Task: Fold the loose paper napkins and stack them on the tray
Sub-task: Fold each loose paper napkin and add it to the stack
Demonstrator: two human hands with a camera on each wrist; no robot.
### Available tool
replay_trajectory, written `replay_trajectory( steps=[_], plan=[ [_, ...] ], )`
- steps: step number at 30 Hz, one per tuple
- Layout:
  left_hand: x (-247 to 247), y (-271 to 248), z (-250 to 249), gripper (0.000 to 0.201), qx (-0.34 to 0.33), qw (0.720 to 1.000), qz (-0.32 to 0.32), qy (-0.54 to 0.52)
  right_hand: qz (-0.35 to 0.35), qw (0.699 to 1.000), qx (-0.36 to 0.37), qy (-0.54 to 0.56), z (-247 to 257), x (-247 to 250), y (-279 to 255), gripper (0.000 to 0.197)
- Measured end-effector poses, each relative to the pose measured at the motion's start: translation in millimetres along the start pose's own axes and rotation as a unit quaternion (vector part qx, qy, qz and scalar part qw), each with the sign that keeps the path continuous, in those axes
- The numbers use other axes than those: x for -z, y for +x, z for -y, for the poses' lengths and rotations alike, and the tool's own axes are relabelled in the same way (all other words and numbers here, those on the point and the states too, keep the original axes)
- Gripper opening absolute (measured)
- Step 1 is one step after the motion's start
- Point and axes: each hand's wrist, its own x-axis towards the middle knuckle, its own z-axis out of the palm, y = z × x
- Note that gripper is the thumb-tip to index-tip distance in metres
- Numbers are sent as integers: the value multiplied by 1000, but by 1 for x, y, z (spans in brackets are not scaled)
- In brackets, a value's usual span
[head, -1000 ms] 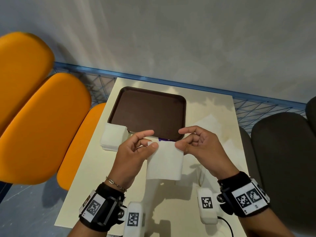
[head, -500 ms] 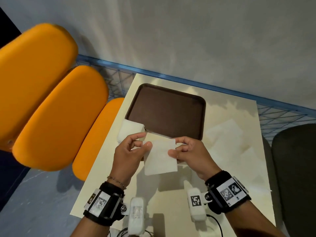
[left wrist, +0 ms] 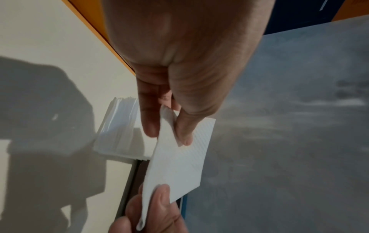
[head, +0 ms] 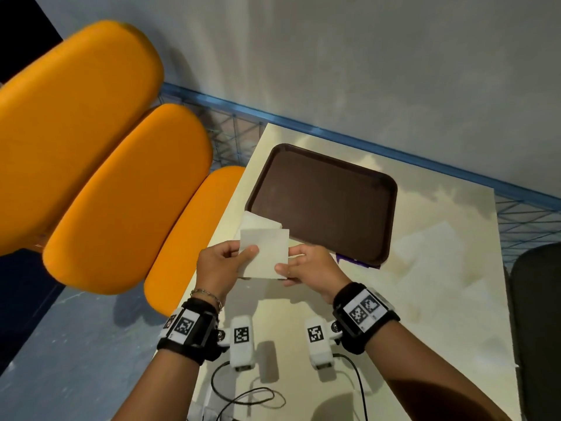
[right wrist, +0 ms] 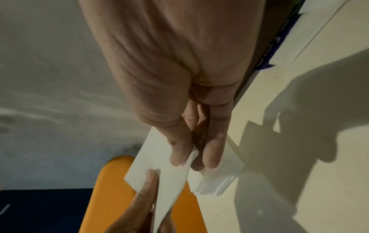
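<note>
A white folded paper napkin [head: 267, 253] [left wrist: 179, 164] [right wrist: 159, 167] hangs in the air above the table's near-left part. My left hand [head: 239, 253] [left wrist: 167, 127] pinches its left edge between thumb and fingers. My right hand [head: 288, 264] [right wrist: 189, 154] pinches its right edge the same way. Behind the held napkin, a stack of white napkins [head: 258, 221] [left wrist: 117, 132] [right wrist: 217, 181] lies on the table by the near-left corner of the brown tray [head: 321, 202], which holds nothing.
Several loose napkins [head: 437, 247] lie spread on the cream table [head: 394, 323] right of the tray. Orange seats [head: 121, 192] stand to the left, a dark seat [head: 537, 314] to the right. Cables [head: 243, 396] trail on the near edge.
The napkin has gone from a long hanging strip to a shorter, squarer fold held between both hands, which have moved closer together. The head view has shifted left.
</note>
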Motion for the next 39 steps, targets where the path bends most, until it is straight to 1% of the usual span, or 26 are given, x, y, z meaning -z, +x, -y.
replay_trajectory(
  steps=[2,4,6,8,12,16,19,23,26,29,31,33,34,35,37,39],
  plan=[
    [2,16,3,12,3,1000,-17,2,-6,1000,-12,-2,0,-7,14,34],
    [4,31,5,13,10,999,-26,20,-21,1000,-14,-1,-1,-13,28,29],
    [7,46,9,15,23,998,-15,58,-39,999,-10,7,0,-19,40,25],
    [10,59,16,14,27,995,-11,95,-51,998,-14,15,0,-25,49,25],
    [12,78,21,10,-26,984,-36,171,-79,996,-20,24,-5,-35,61,30],
    [6,88,21,13,-43,976,-37,209,-108,994,-26,-2,-14,-37,73,38],
    [4,92,23,19,-45,971,-38,230,-114,993,-33,-12,-17,-36,77,38],
    [3,93,28,19,-43,967,-27,248,-117,992,-40,-32,-20,-33,78,36],
    [0,91,29,21,-49,961,-32,271,-124,989,-47,-65,-22,-30,78,34],
    [-3,89,29,31,-55,950,-41,306,-126,988,-51,-80,-22,-26,73,39],
    [-4,88,27,47,-55,942,-61,326,-123,987,-53,-90,-25,-18,65,43],
    [-5,85,25,62,-64,932,-82,347,-136,986,-52,-84,-33,-4,53,45],
    [-6,82,25,68,-70,927,-94,356,-138,985,-48,-96,-38,6,44,43],
    [-8,79,24,72,-80,922,-106,365,-137,981,-41,-132,-43,19,33,41],
    [-14,68,23,74,-116,912,-124,374,-130,973,-42,-186,-59,49,3,33],
    [-28,51,20,62,-167,909,-120,363,-152,971,-49,-178,-86,82,-29,34]
  ],
)
